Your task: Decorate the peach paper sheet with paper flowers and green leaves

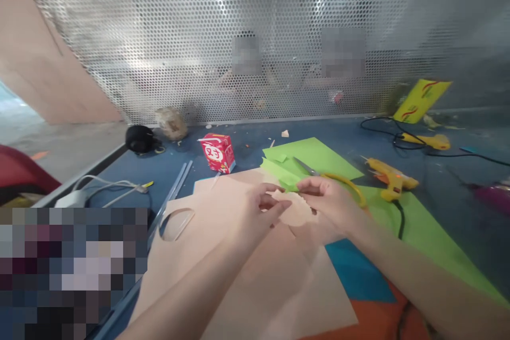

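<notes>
My left hand [255,212] and my right hand [330,204] meet over the middle of the table, both pinching a small round beige paper cut-out [295,211] with a jagged edge. Under them lies a large beige paper sheet [223,255] with a round hole [175,223] cut in it. Yellow-handled scissors [319,174] lie on a green sheet [314,156] just behind my right hand.
A red and white carton [218,152] stands behind the beige sheet. Two yellow glue guns [390,176] [428,141] with black cables lie at the right. Blue [358,271] and orange [374,319] sheets lie near me. A perforated metal screen [255,37] closes the back. A metal ruler [171,194] lies left.
</notes>
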Demonstrator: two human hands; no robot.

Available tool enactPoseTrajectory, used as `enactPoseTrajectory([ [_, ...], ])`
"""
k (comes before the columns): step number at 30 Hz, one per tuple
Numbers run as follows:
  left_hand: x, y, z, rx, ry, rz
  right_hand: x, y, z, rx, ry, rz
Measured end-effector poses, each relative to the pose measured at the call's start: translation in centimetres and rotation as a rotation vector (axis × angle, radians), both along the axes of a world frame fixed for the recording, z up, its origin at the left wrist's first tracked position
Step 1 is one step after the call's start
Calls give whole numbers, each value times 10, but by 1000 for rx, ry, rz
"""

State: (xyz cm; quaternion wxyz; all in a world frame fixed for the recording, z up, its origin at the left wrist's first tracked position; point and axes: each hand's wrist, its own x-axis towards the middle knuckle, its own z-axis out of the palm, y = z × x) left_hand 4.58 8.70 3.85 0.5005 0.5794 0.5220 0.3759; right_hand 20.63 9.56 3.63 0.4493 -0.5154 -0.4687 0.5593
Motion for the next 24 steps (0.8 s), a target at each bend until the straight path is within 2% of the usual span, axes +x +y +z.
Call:
enactPoseTrajectory([
  [3,0,-1,-5,41,21,2,0,0,1,8,-53,-41],
  [8,-1,-2,-8,79,54,-5,-1,0,2,-1,-64,37],
  [17,-2,-3,0,91,115,22,5,4,-1,-26,-42,123],
  [24,-3,-4,4,212,155,30,9,5,-3,-55,-26,205],
])
